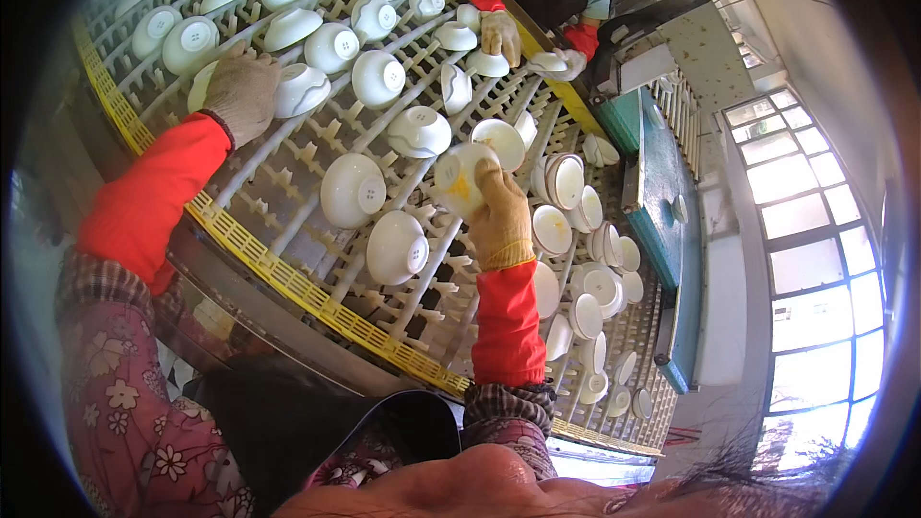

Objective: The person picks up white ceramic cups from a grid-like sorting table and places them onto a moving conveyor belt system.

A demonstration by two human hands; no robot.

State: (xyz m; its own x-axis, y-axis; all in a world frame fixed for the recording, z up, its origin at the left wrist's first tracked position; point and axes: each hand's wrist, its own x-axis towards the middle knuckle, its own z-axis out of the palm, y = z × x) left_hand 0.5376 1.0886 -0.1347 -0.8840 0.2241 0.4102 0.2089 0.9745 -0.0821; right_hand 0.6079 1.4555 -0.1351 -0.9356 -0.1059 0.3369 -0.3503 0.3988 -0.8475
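A yellow-stained white bowl [457,178] in my gloved right hand [503,216]

I pinch it above the middle of the pegged rack [413,302]; my left hand [242,96] curls farther off, at left, between a white bowl [200,88] and a wavy-rimmed one [303,91], and I cannot tell whether it grips either. More bowls [597,286] crowd the right side; on the far side, a co-worker's gloved hand [500,35] touches a small bowl [487,64].

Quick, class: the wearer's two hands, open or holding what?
Left hand: by a white bowl, grip unclear.
Right hand: holding a yellow-stained bowl.
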